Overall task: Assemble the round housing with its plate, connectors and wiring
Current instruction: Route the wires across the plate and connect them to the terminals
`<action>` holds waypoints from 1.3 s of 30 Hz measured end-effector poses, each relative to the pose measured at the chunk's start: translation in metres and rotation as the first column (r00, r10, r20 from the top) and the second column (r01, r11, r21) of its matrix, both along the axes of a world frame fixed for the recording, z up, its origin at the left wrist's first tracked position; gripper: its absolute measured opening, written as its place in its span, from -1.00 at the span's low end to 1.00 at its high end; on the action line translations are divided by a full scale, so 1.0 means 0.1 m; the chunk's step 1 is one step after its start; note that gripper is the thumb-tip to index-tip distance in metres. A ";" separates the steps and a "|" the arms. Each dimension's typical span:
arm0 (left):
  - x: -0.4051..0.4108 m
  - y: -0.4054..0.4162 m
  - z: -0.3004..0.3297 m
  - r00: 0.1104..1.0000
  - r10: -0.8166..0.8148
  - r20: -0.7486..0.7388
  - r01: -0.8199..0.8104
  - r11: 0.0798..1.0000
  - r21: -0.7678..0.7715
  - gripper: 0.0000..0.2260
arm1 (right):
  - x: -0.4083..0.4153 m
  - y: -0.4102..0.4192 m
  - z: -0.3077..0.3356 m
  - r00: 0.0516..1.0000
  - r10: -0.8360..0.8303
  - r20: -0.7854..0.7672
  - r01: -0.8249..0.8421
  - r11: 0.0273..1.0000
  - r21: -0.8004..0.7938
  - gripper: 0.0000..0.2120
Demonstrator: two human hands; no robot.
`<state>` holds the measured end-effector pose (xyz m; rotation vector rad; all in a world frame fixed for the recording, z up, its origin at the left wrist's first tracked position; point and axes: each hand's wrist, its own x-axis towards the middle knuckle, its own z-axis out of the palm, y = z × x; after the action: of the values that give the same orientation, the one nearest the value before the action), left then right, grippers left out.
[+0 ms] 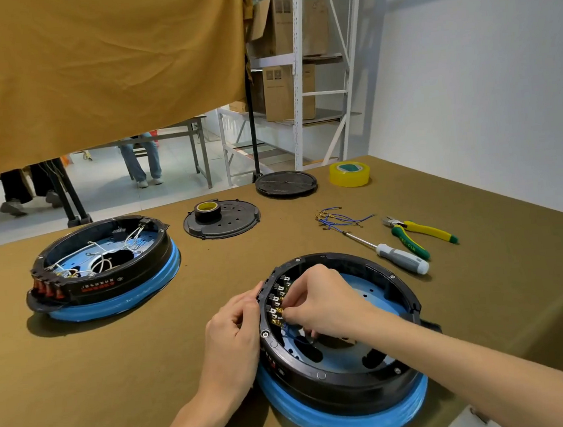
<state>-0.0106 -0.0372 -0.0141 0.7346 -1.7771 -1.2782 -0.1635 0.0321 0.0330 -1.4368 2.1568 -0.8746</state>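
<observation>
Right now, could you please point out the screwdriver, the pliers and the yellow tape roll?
screwdriver [402, 257]: head view, on its grey handle.
pliers [426, 230]: head view, on a yellow-green handle.
yellow tape roll [349, 174]: head view, on its side wall.

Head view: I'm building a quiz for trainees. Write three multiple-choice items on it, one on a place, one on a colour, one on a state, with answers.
1. Where is the black tape roll?
A on the perforated black plate
B inside the far housing
C beside the pliers

2. What colour are the loose wires?
A white
B red
C blue

3. What is the right hand doing?
A lying flat on the table
B pinching at the connectors inside the near housing
C holding the screwdriver

Answers: 1 A, the roll stands on the plate. 2 C, blue strands with metal ends. 3 B, fingers curled at the terminal row.
</observation>
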 end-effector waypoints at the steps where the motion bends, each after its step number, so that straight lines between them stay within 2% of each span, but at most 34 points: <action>1: 0.00 -0.01 -0.01 1.000 -0.001 -0.006 0.001 1.000 0.001 -0.73 | -0.02 0.00 0.01 1.000 0.023 -0.011 -0.023 1.000 0.005 -0.93; 8: 0.00 -0.05 -0.04 1.000 -0.023 -0.005 0.023 1.000 0.008 -0.72 | -0.04 0.03 0.02 0.969 0.158 -0.191 -0.165 0.986 -0.023 -0.89; 15: -0.01 -0.07 -0.08 1.000 -0.009 0.026 0.009 1.000 -0.009 -0.73 | 0.08 -0.01 0.00 0.951 0.093 -0.296 -0.091 0.996 0.020 -0.81; 24: -0.01 -0.07 -0.07 0.999 0.014 0.031 -0.013 1.000 -0.020 -0.71 | 0.10 -0.08 0.07 0.929 0.110 -0.353 -0.078 0.991 0.104 -0.86; 28: -0.01 -0.07 -0.06 0.999 0.008 0.034 -0.008 1.000 -0.003 -0.72 | 0.01 0.00 0.15 0.943 0.160 -0.291 -0.150 0.987 0.056 -0.87; 31: -0.01 -0.09 -0.05 0.998 -0.012 0.059 0.013 1.000 -0.016 -0.70 | -0.14 0.04 0.29 0.959 0.157 -0.237 -0.172 0.984 -0.041 -0.93; 33: -0.01 -0.10 -0.04 0.998 -0.013 0.067 0.016 0.999 -0.032 -0.68 | -0.31 0.03 0.39 0.971 0.100 -0.217 -0.136 0.978 -0.157 -0.96; 36: -0.01 -0.10 -0.02 0.997 -0.016 0.078 0.020 0.999 -0.046 -0.66 | -0.71 -0.05 0.42 0.950 -0.157 -0.269 0.057 0.936 -0.347 -0.91; 37: -0.01 -0.11 -0.01 0.997 -0.017 0.082 0.021 0.999 -0.045 -0.66 | -0.87 -0.08 0.40 0.926 -0.261 -0.274 0.154 0.921 -0.357 -0.87; 39: -0.01 -0.10 0.00 0.996 -0.011 0.085 0.016 0.999 -0.049 -0.67 | -1.24 -0.11 0.29 0.858 -0.413 -0.305 0.347 0.904 -0.248 -0.80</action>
<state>-0.0113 -0.0475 -0.0138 0.7601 -1.8786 -1.2232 -0.2876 0.0206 0.0618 -1.3498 2.7653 -1.0411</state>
